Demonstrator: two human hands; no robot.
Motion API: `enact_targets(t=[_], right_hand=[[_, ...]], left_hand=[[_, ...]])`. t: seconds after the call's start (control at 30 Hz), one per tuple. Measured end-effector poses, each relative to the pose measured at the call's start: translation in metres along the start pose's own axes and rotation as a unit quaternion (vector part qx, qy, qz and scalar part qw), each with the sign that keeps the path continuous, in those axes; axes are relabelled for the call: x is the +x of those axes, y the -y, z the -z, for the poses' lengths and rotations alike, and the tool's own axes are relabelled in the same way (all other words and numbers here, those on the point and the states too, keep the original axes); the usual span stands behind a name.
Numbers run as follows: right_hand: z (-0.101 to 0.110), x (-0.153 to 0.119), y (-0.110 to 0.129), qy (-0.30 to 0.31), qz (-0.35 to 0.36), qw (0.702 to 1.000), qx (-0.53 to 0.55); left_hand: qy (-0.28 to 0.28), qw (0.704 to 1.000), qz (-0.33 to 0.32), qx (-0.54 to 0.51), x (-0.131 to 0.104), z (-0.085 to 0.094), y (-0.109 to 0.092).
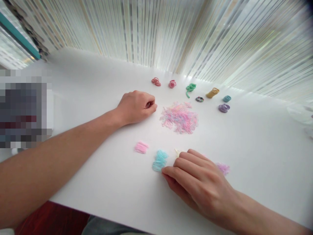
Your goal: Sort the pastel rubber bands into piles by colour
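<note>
Small pastel bands lie in a loose mixed pile (181, 117) at the middle of the white table. My left hand (137, 107) rests just left of that pile, fingers curled and thumb against the fingertips; whatever it may pinch is too small to make out. At the lower edge of a blue group of bands (160, 160), my right hand (199, 181) has thumb and forefinger pressed together, their contents hidden. A pink group (141, 147) lies to the left, and a purple group (223, 168) shows behind my right hand. Pale yellow bands (177, 152) peek out beside its knuckles.
Along the table's back are red (156, 81), rose (172, 84), green (191, 87), mustard (212, 92), teal (227, 98) and purple (224, 108) coils, plus a dark multicoloured ring (200, 99). A striped curtain (151, 36) hangs behind. A pixelated object stands far left.
</note>
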State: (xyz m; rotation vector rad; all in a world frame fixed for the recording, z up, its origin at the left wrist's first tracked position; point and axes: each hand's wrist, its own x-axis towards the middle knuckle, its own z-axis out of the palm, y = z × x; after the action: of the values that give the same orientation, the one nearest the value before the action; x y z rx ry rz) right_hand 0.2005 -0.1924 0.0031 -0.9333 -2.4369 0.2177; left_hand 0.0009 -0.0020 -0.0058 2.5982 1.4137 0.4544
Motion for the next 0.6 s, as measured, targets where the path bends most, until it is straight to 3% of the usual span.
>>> enact_targets(t=[0.6], right_hand=[[0.0013,-0.0029,-0.0017,-0.010,0.020,0.999,-0.029]], left_hand=[[0.008,1.000,0.006,0.004,0.0002,0.0018,-0.0012]])
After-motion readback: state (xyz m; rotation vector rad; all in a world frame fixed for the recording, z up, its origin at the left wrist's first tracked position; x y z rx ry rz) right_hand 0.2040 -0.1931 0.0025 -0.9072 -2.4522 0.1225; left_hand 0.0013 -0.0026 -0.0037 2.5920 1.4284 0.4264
